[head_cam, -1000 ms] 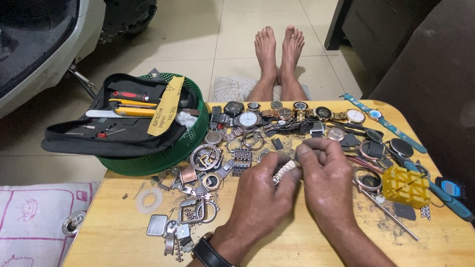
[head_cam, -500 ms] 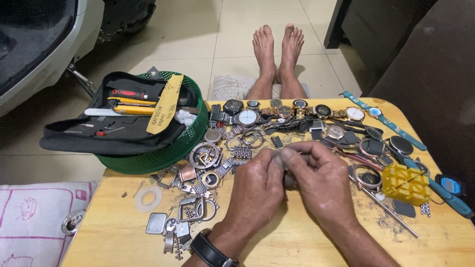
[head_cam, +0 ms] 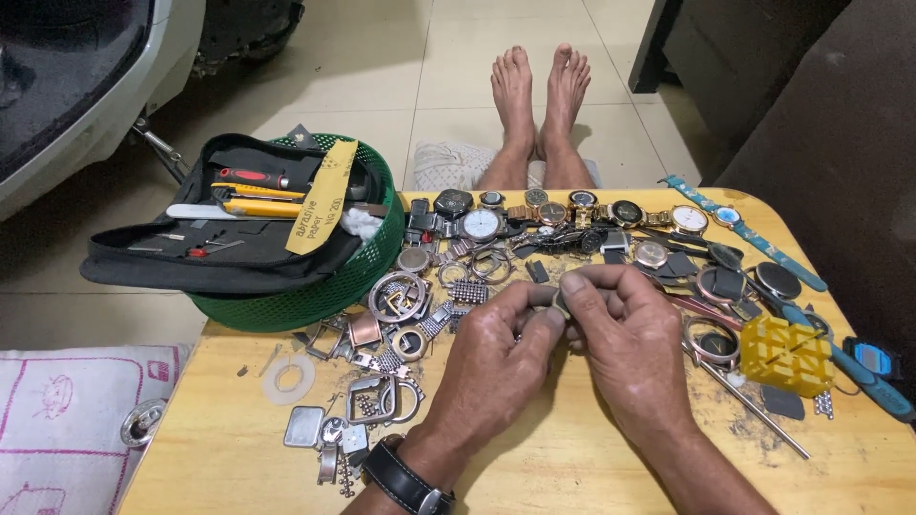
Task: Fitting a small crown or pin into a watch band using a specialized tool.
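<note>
Small metal watch part [head_cam: 561,307] pinched between left hand [head_cam: 501,358] and right hand [head_cam: 630,343].

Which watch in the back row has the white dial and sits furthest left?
The silver round watch beside the green basket; the white-dialled gold watch lies far right, the rest between look darker.

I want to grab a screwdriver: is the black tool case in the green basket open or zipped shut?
Open: the black tool case lies spread across the green basket, its tools showing inside.

tool pouch [head_cam: 219,248] in basket [head_cam: 315,296] left of watches [head_cam: 572,215] on table [head_cam: 572,477]
</note>
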